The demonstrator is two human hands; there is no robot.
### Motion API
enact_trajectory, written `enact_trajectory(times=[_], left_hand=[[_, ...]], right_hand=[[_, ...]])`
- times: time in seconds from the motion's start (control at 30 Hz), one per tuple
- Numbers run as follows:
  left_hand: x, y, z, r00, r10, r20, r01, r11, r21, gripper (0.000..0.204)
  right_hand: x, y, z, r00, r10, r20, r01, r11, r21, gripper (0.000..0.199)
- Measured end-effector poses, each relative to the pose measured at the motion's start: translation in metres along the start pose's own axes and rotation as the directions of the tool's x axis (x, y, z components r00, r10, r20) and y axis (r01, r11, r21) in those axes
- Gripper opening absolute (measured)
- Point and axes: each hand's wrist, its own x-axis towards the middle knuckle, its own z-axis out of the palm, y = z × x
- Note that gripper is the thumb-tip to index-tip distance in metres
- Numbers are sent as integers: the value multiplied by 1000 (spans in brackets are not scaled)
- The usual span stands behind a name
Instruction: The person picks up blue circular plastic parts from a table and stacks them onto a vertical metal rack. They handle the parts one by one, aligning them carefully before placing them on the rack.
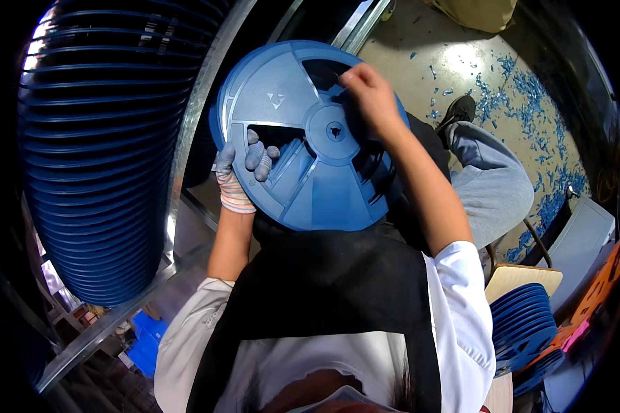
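At blue reel (272, 107), hands (258, 158) (373, 100) near rim (233, 93), floor (410, 86) beyond

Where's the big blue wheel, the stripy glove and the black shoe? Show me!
Big blue wheel (323, 141): head view, on its round hub.
Stripy glove (235, 197): head view, on its striped cuff.
Black shoe (461, 110): head view, on its upper.

The reel (327, 150) looks like smooth plastic with a satin sheen; the glove (230, 182) is matt knit cloth. The apron (324, 286) is matt cloth, the rail (185, 141) glossy metal, the floor (394, 72) smooth and shiny under light.
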Motion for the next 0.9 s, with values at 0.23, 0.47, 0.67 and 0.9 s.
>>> enact_trajectory(times=[0.23, 0.47, 0.67, 0.9], left_hand=[[1, -2, -1, 997, 26, -77, -30, 998, -61, 39], [11, 0, 2, 997, -23, -68, 14, 991, -131, 38], [12, 0, 1, 998, -31, -53, 26, 995, -100, 38], [10, -3, 8, 997, 12, -76, -16, 998, -55, 41]], right_hand=[[-83, 3, -121, 905, -294, 308, 419, 739, -527, 45], [-142, 11, -102, 580, -271, 768, 795, 395, -460, 70], [-112, -6, -56, 738, -479, 475, 672, 588, -450, 75], [-43, 39, -91, 887, -420, -193, 82, 555, -828, 53]])
